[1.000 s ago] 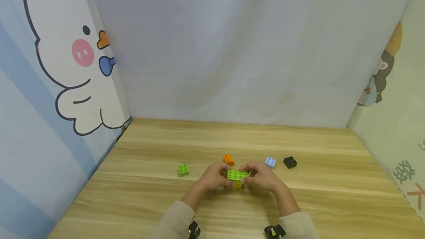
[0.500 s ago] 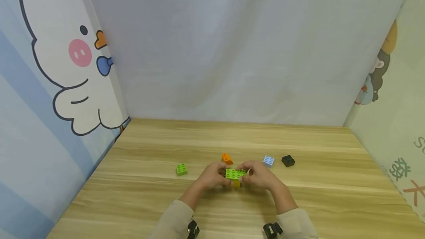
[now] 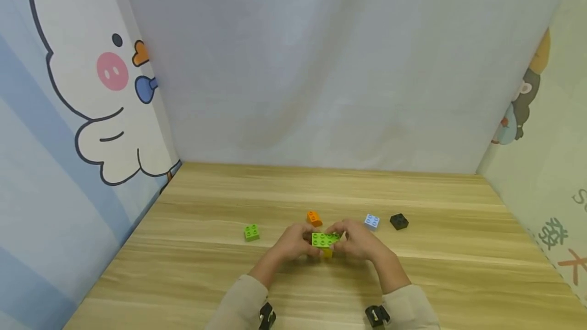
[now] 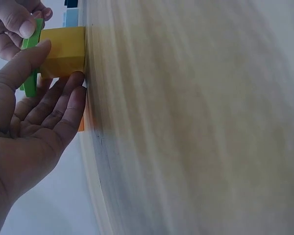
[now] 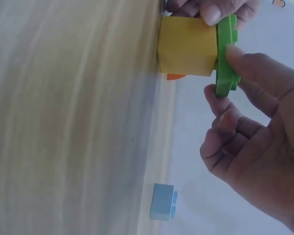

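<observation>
A flat lime-green building brick (image 3: 323,240) with rows of studs lies across the top of a yellow block (image 4: 66,49). The block stands on the table, mostly hidden under the green piece in the head view. My left hand (image 3: 293,242) holds the yellow block from the left, thumb at its upper edge beside the green brick and fingers around the other side. From the right, my right hand (image 3: 359,240) pinches the green brick at its end between thumb and fingers. In the right wrist view the green brick (image 5: 225,58) sits against the block's top face, a narrow gap showing.
Beyond my hands on the wooden table (image 3: 192,279) lie an orange brick (image 3: 314,218), a light blue brick (image 3: 372,222) and a black brick (image 3: 399,221). A small green brick (image 3: 251,232) is off to the left. A grey curtain (image 3: 293,65) hangs behind the table.
The whole head view has shifted slightly. Both hands stay around the green brick and yellow block, with only very slight movement of the right fingers.
</observation>
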A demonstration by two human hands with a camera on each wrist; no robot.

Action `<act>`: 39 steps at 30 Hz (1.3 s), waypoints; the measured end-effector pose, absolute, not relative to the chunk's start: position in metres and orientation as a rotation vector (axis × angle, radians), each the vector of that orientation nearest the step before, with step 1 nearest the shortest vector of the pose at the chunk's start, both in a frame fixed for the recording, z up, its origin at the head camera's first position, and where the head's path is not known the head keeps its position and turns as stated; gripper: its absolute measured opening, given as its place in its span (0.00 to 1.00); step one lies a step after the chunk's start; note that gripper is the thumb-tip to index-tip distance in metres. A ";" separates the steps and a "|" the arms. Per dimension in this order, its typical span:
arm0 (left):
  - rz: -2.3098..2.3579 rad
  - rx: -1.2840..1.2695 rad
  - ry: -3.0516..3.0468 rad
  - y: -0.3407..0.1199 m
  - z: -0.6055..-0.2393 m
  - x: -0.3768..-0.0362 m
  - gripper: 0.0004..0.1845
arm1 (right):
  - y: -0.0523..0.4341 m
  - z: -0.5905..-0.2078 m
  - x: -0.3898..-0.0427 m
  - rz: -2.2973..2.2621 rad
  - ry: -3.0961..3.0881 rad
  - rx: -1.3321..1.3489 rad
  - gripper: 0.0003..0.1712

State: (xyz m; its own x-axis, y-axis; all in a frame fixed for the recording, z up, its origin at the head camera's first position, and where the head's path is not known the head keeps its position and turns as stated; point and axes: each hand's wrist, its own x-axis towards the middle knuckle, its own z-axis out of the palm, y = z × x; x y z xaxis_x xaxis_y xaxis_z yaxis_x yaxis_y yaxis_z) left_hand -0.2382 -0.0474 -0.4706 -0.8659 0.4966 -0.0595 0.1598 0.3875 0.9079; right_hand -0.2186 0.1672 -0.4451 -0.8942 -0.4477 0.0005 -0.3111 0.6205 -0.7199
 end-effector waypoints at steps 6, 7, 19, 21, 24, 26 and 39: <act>1.456 0.567 2.340 -0.047 -0.469 -0.238 0.17 | 0.169 -0.446 -0.220 -1.150 2.640 -0.647 0.18; 1.450 0.561 2.344 -0.047 -0.469 -0.239 0.16 | 0.170 -0.446 -0.221 -1.145 2.641 -0.658 0.19; 1.474 0.563 2.321 -0.045 -0.470 -0.241 0.22 | 0.168 -0.443 -0.222 -1.117 2.642 -0.629 0.19; 1.482 0.585 2.314 -0.047 -0.470 -0.241 0.21 | 0.168 -0.444 -0.222 -1.128 2.638 -0.642 0.18; 1.475 0.610 2.308 -0.048 -0.470 -0.242 0.20 | 0.168 -0.444 -0.220 -1.126 2.652 -0.647 0.17; 1.476 0.610 2.302 -0.048 -0.471 -0.241 0.20 | 0.169 -0.446 -0.219 -1.129 2.654 -0.648 0.16; 1.494 0.611 2.310 -0.053 -0.470 -0.243 0.20 | 0.168 -0.446 -0.221 -1.122 2.653 -0.623 0.17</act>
